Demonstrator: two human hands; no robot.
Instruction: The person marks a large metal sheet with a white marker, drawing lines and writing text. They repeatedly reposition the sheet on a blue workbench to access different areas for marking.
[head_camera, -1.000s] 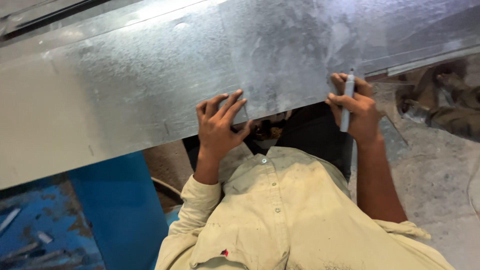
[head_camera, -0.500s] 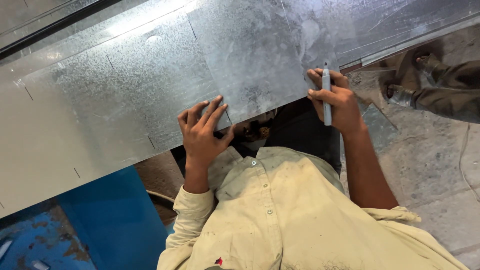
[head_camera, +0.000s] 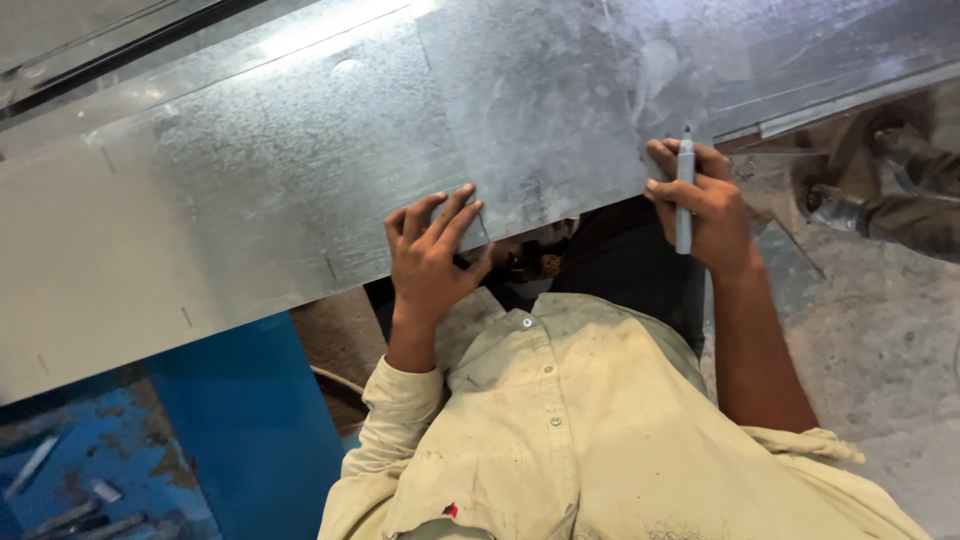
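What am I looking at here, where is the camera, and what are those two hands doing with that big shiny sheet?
There is no machine here, just a person working with bare hands. The one picture comes from a camera worn on their head, looking down over their cream shirt.

The big shiny thing is a galvanized metal sheet, long and flat, with small marks along its near edge. Under it at the lower left is a blue bench, and the floor is rough concrete.

The left hand lies on the sheet's near edge, fingers spread. The right hand has its grip around a grey marker pen, tip pointing away, at the sheet's edge.

At the far right, another person's shoes show.
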